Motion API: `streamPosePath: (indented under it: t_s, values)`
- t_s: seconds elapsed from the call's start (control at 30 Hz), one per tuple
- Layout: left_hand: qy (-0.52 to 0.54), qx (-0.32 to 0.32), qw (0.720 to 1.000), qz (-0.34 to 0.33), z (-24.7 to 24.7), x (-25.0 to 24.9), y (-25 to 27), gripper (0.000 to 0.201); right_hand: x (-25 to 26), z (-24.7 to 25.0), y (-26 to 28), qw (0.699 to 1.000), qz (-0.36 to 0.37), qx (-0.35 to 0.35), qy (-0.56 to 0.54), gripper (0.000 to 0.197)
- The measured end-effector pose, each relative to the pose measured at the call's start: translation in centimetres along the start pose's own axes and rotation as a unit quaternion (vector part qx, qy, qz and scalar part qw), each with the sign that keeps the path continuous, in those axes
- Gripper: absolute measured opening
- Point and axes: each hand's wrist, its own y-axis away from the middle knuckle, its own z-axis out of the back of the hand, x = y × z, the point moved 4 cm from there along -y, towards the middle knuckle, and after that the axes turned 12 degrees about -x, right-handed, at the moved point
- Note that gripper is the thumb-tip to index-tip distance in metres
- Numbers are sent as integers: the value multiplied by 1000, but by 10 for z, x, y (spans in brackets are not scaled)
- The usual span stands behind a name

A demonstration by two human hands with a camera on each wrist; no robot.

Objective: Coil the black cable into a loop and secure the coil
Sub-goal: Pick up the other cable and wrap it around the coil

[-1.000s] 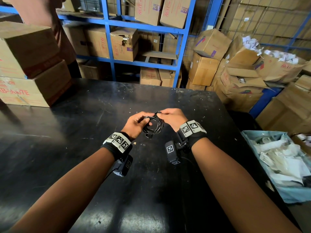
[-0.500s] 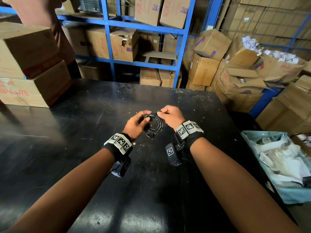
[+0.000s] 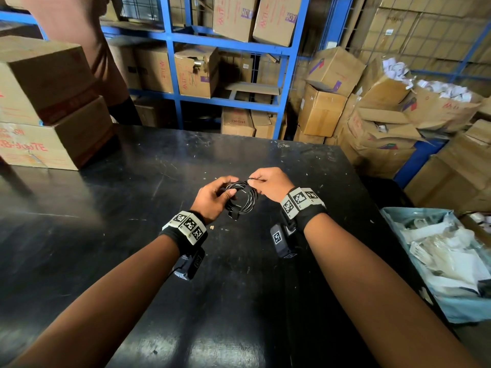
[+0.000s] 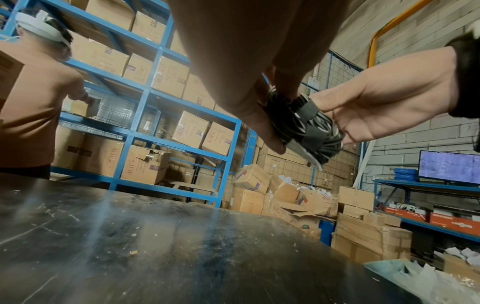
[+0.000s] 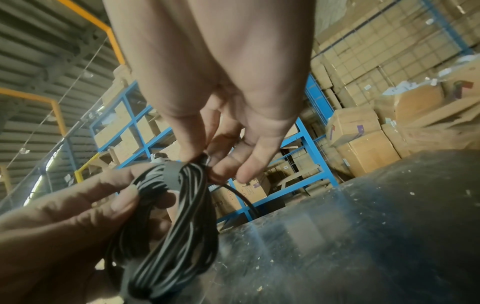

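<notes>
The black cable (image 3: 243, 197) is wound into a small coil held above the black table (image 3: 132, 208). My left hand (image 3: 216, 193) grips the coil's left side, thumb across the strands. My right hand (image 3: 265, 183) pinches the coil's top right. In the left wrist view a grey strap (image 4: 306, 121) wraps around the coil (image 4: 298, 123), held between both hands. The right wrist view shows the strap (image 5: 171, 176) across the bundle (image 5: 168, 236) and my right fingertips (image 5: 221, 164) pinching beside it, with a loose cable end trailing down.
Stacked cardboard boxes (image 3: 45, 102) stand on the table's far left. Blue shelving (image 3: 228, 62) with boxes lies behind. A person in a brown shirt (image 4: 31, 102) works at the far left. A bin of white packets (image 3: 446, 261) sits right of the table.
Both hands have shifted slightly away from me with the coil. My right fingers have moved up to the coil's top and now pinch there.
</notes>
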Motion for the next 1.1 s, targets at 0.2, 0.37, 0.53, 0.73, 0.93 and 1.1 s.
streamPosePath:
  t_s: [0.2,0.37,0.53,0.73,0.93,1.1]
  values:
    - [5,-1,1000,0,2,3,1,35,2,0,2,999,-29,37,-8,11]
    - [12,5,1000,14,2,4,1,35,11,1,5,999,12,2,39,8]
    - [22,3,1000,19,5,0,1,34,14,0,6,998,28,-18,48,7]
    - [29,11,999,15,7,-3,2,32,16,2,8,999,38,31,20,12]
    - [30,0,1000,10,1,-6,6,31,14,5,9,997,33,-15,62,9]
    - [54,-8,998,34,-2,-8,8,29,5,5,13,998,28,-51,23,10]
